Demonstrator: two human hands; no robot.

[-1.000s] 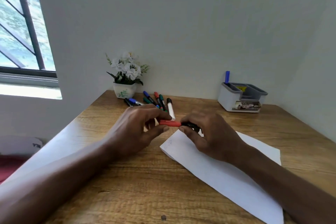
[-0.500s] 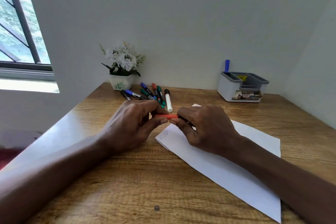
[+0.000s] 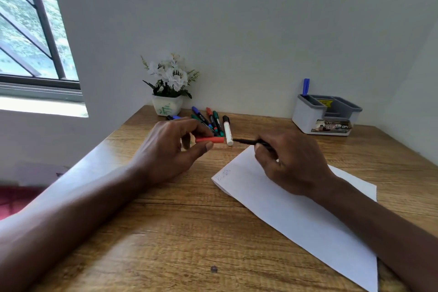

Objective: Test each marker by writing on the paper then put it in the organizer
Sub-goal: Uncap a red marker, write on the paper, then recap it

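My left hand [image 3: 170,147] pinches a red marker cap [image 3: 209,140] between thumb and fingers. My right hand [image 3: 291,161] grips the uncapped black marker body [image 3: 248,142], its tip pointing left, just above the far corner of the white paper [image 3: 296,218]. A faint scribble marks the paper's left corner. Several capped markers [image 3: 213,121] lie in a loose pile behind my left hand, a white-barrelled one [image 3: 228,130] nearest. The grey-and-white organizer [image 3: 310,116] stands at the back right with one blue marker [image 3: 306,86] upright in it.
A white pot of white flowers [image 3: 168,92] stands against the wall behind the marker pile. The wooden table [image 3: 189,232] meets walls at the back and right. A window [image 3: 30,38] is at the left.
The cap and marker were joined between both hands; now they are pulled apart, the red cap in my left hand and the marker body in my right, moved right.
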